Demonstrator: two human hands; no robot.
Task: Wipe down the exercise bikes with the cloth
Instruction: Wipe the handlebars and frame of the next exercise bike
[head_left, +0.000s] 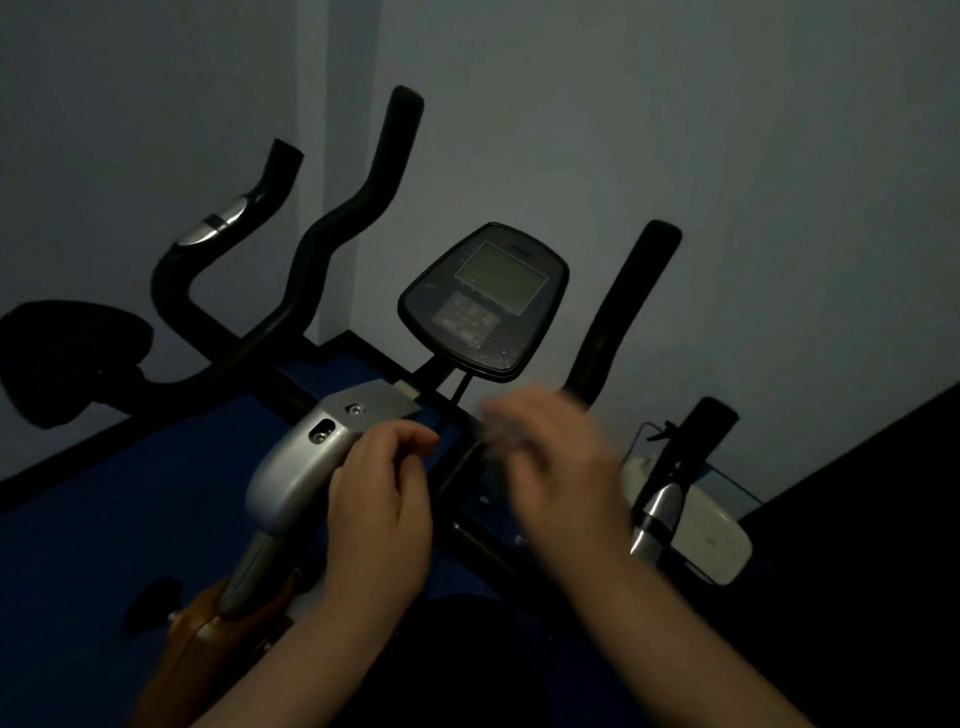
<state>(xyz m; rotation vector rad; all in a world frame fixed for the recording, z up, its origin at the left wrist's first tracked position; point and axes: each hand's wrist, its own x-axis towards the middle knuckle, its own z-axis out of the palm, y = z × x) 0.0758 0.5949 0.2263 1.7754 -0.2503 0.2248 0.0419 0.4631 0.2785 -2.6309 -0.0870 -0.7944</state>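
Left hand (382, 499) lay curled against bike's silver stem cover (296, 462), likely steadying | right hand (550, 457) blurred over handlebar stem, grip unclear | cloth not clearly visible | console (483, 301) dusty, unwiped.

The black handlebars (332, 228) stick up on the left, and another black bar (623, 312) sticks up on the right. Between them sits the screen (485, 301) on its thin post, so a hand has to go around it. There is open room above the silver cover (301, 462) (near the left side). A wire basket (727, 499) blocks the right.
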